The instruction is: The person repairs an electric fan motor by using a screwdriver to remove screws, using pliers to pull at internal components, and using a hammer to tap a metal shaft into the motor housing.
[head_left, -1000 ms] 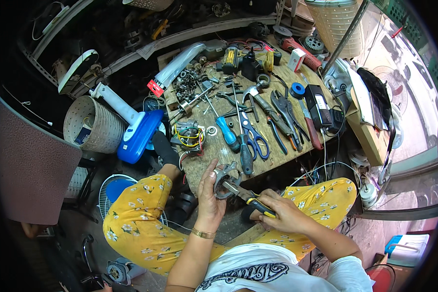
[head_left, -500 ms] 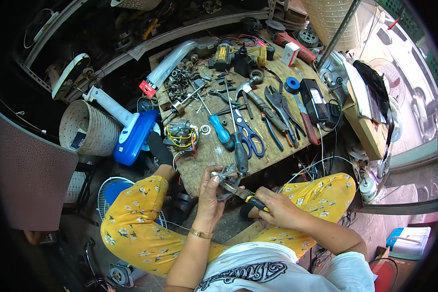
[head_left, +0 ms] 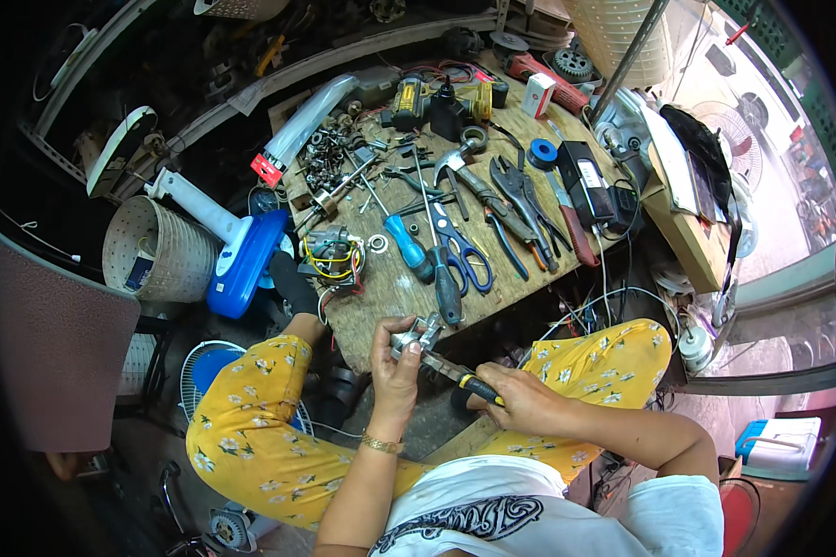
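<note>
Beside the table, hands grip pliers and metal part.

Bare wood on the tabletop leaves room beyond the left hand, between the yellow-wired motor and the dark-handled screwdriver. Farther right, scissors, a claw hammer and locking pliers block the way across.

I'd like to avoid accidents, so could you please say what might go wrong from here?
The pliers in the right grip might slip on the silver metal part and strike the left grip close by. The dark-handled screwdriver, near the front edge of the wooden tabletop, might be knocked off.
</note>
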Tool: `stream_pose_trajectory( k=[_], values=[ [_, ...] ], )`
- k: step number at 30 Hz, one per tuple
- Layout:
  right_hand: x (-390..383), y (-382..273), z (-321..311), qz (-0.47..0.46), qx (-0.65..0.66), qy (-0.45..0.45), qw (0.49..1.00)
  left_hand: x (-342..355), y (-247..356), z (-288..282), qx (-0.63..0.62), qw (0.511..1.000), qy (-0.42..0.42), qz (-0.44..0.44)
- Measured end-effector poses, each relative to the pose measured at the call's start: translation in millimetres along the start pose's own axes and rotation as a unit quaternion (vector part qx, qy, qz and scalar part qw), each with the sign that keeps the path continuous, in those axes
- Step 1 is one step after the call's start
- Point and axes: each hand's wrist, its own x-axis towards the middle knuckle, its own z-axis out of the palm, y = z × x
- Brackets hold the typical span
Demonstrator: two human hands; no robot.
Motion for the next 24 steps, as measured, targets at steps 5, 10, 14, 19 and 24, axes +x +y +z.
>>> stream_pose_trajectory(
  k=[5, 10, 14, 19, 24],
  values=[
    [0.4, -9.8, -9.5, 0.02, 0.015, -0.025, 0.999, 7.5, -7.9, -10.1, 0.174, 0.977, -0.003, 0.119],
    [11.4, -27.3, -35.1, -0.01, -0.087, -0.026, 0.996, 6.5, 22.6, 2.3, -0.189, 0.973, 0.049, -0.126],
    [5.5, -17.5, -53.1, -0.042, -0.075, 0.007, 0.996, 8.4, 28.0, -13.8, -0.336, 0.921, 0.03, -0.193],
    [10.7, -5.6, -81.5, 0.009, -0.088, 0.101, 0.991, 8.0, 29.4, -20.5, -0.428, 0.873, 0.003, -0.235],
    [19.2, 24.1, -81.4, 0.095, -0.207, 0.203, 0.952, 10.2, 28.9, -15.0, -0.473, 0.839, -0.048, -0.265]
  ],
)
